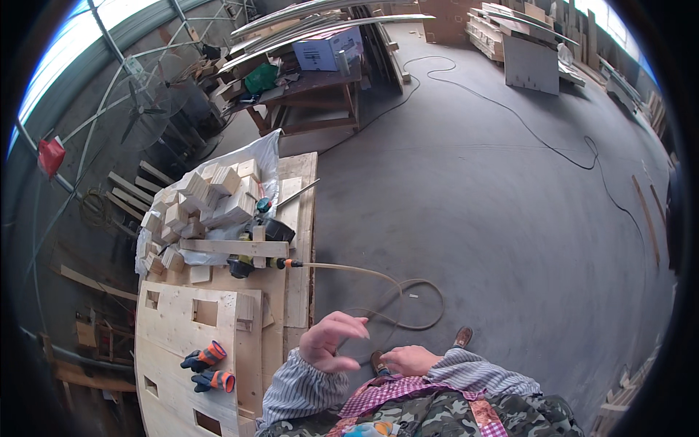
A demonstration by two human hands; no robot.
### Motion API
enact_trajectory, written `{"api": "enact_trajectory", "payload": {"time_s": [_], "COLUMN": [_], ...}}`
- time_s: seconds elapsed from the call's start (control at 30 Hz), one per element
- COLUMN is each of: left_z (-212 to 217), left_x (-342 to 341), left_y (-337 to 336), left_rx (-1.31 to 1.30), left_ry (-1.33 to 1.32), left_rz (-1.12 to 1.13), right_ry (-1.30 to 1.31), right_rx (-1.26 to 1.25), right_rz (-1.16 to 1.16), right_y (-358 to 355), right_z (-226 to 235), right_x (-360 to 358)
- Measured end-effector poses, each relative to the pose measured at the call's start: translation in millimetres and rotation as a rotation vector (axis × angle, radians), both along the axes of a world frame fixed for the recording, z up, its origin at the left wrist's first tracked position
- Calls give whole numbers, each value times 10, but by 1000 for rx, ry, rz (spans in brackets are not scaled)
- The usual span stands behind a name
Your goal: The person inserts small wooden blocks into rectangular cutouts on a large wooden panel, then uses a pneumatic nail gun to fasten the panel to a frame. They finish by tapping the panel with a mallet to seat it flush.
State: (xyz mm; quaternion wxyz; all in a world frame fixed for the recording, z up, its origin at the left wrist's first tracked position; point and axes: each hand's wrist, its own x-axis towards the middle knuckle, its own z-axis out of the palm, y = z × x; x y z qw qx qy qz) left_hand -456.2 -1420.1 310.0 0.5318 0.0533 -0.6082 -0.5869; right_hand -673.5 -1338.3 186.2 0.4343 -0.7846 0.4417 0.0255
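My left hand [329,342] is raised in front of my body, palm turned inward, with thumb and fingers apart and nothing between them. Beside it, lower and to the right, my right hand [411,360] is held near my apron [371,395] with its fingers stretched out, also without anything visible in it. Left of my hands, a pair of dark and orange work gloves [211,355] lies on a pale wooden panel [171,328] with rectangular cutouts. Farther up the bench rests a pneumatic nail gun [247,264], partly covered by a wooden strip [218,247].
Wooden blocks [196,189] are heaped on white sheeting behind the nail gun. An air hose [364,270] runs off the bench and coils on the grey floor. A cluttered table [320,91], a fan [138,109] and a power cable [510,108] are farther off.
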Motion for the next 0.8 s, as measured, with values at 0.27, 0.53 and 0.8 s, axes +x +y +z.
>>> {"api": "enact_trajectory", "payload": {"time_s": [0.27,0.53,0.8], "left_z": [1126,1369,1465], "left_x": [-3001,-4437,-5005], "left_y": [-111,-357,-1010], "left_rx": [-175,-173,-329], "left_ry": [677,617,436], "left_rz": [-512,-700,-1035], "right_ry": [-49,316,301], "right_rx": [-50,-159,56], "right_rz": [-138,-557,-835], "right_y": [-104,227,-55], "right_z": [-36,37,-131], "right_x": [-1816,-4298,-4748]}}
